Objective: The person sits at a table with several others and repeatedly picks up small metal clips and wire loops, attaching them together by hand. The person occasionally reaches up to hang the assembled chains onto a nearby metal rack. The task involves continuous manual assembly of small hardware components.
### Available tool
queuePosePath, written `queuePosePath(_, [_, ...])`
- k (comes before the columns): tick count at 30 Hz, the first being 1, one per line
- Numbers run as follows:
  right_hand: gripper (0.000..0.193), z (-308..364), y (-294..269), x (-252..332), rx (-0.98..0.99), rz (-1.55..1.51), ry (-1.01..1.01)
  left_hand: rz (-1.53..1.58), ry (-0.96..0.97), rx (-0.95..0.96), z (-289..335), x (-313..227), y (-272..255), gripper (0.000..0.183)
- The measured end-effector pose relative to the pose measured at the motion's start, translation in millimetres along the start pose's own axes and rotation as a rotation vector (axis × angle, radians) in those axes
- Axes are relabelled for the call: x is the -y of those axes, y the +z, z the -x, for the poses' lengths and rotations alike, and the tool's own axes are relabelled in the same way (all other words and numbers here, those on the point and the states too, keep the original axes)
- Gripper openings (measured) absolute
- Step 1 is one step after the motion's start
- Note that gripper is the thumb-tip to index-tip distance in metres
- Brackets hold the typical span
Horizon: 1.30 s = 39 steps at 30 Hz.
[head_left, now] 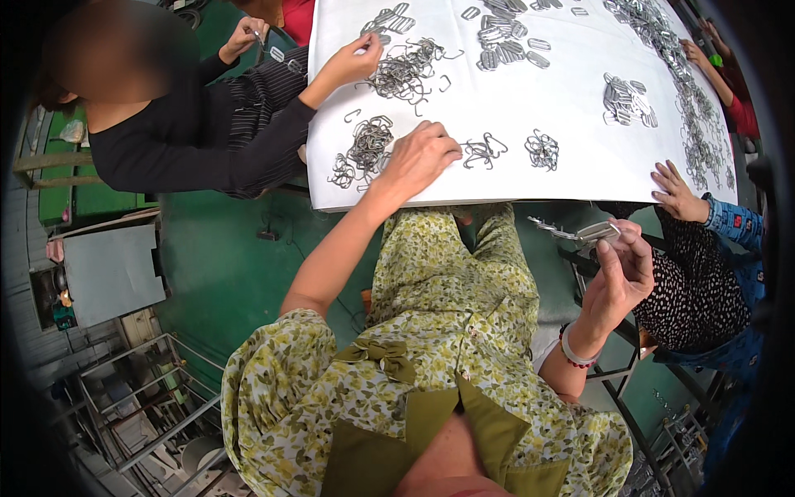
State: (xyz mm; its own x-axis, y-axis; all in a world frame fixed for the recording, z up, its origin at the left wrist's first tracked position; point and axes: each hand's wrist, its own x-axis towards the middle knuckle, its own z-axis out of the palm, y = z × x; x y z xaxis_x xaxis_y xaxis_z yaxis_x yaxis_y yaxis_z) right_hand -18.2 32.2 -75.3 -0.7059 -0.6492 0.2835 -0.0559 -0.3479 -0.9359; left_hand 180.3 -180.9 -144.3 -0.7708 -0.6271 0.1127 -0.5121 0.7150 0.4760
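Observation:
My right hand (617,269) is raised off the table's near edge, its thumb and fingers pinching an oval slotted metal buckle (598,233). Linked to that buckle, a short row of metal pieces (553,227) sticks out to the left. My left hand (422,159) rests on the white tabletop with its fingers bent and close together; what is under the fingertips is hidden. Just right of them lies a small group of wire hooks (483,151). A bigger heap of hooks (370,142) sits left of this hand, and another small cluster (543,151) lies farther right.
The white table (571,184) also carries a large hook pile (410,70), oval buckles (501,37), more buckles (628,101) and a long band of metal parts (700,124). Co-workers sit at left and right; one hand (356,60) reaches over the hooks, another (679,195) touches the edge.

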Motion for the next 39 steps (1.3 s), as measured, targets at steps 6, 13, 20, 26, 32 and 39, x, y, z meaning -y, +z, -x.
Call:
queuePosePath(6, [0.028,4.7,-4.3,-1.9,-0.016,-0.006,0.001,-0.207,-0.106,-0.024,-5.5,-15.9,35.3,0.013])
queuePosePath(13, [0.028,5.1,-7.7,-4.3,-0.048,0.005,0.011,-0.172,-0.2,-0.101,-5.2,-23.7,47.6,0.014])
queuePosePath(20, [0.028,6.0,-10.2,-1.6,-0.065,0.005,-0.007,-0.082,-0.175,-0.096,-14.1,-15.3,17.6,0.012])
queuePosePath(26, [0.028,5.2,-9.3,-1.1,-0.064,-0.002,0.017,0.127,-0.117,-0.038,-19.1,-0.9,-12.3,0.02])
queuePosePath(32, [0.028,3.6,-8.4,-0.8,-0.056,-0.011,0.013,0.089,-0.03,-0.043,-25.8,-7.9,-15.7,0.018])
queuePosePath(39, [0.028,3.6,-10.2,4.2,-0.042,0.013,-0.001,0.057,0.374,0.022,-40.0,-8.8,17.7,0.013])
